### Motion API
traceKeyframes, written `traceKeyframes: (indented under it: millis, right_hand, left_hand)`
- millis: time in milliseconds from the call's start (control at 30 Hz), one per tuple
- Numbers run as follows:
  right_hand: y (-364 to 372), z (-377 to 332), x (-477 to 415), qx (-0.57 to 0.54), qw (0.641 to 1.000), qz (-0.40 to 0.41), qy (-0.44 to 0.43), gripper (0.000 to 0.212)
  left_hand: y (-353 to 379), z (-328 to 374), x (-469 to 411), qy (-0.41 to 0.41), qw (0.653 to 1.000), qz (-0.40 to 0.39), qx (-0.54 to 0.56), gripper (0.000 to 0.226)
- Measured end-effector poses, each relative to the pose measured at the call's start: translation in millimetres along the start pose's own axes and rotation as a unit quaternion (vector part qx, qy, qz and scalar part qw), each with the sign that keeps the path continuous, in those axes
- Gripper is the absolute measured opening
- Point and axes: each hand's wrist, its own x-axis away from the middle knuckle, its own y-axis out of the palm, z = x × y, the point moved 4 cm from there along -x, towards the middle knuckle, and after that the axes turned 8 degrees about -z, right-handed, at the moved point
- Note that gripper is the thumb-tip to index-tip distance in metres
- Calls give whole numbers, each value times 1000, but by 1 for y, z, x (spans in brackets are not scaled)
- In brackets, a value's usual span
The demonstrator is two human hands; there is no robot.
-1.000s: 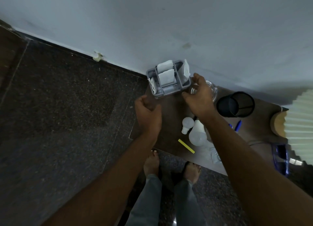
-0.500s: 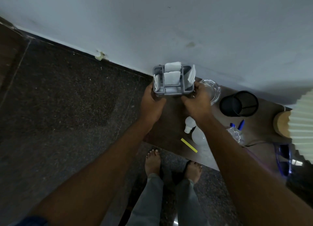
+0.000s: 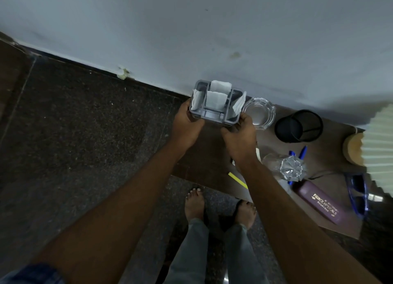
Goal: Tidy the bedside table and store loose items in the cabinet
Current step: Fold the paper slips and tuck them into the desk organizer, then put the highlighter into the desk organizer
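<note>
Now both hands hold the grey organiser (image 3: 214, 113) at the far left corner of the bedside table (image 3: 212, 153), close to the wall (image 3: 212, 28). The left hand (image 3: 187, 127) grips its left end, fingers curled round the side wall with the thumb along the near edge. The right hand (image 3: 239, 134) grips the right near corner, fingers curled and close together; their tips are hidden behind the tray. Whether the organiser rests on the wood or is lifted just clear of it, I cannot tell. White folded papers (image 3: 217, 99) stand upright in its compartments, one sheet leaning out over the right rim.

Just beside it on the right sits a clear glass ashtray (image 3: 260, 113), then a black mesh pen cup (image 3: 298, 126). Nearer the front edge lie two blue pens (image 3: 303, 151), a crumpled bit of clear wrapping (image 3: 290, 168), a thin yellow strip (image 3: 238, 180) and a purple spectacle case (image 3: 319, 200) (lettered "PRINCE OPTICALS"). Blue-framed glasses (image 3: 358, 196) lie beside the case, under the pleated shade of a lamp (image 3: 380, 151) with a wooden base. Bare feet stand on the dark speckled floor (image 3: 85, 134) below the table's edge.
</note>
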Motion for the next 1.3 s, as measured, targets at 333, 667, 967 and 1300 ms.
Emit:
traceKeyframes:
  millis: [333, 667, 967, 1300]
  right_hand:
    - [-7, -6, -3, 29, 999, -26, -14, 58]
    - [-30, 2, 40, 21, 999, 1, -34, 48]
    - [-50, 45, 105, 22, 999, 38, 3, 28]
    - [-74, 112, 140, 95, 985, 115, 83, 34]
  left_hand:
    - [-2, -4, -2, -13, 1000, 11, 13, 63]
    - [4, -54, 44, -78, 995, 52, 35, 52]
    - [56, -80, 105, -72, 997, -27, -28, 34]
    - [93, -88, 91, 53, 972, -99, -205, 33]
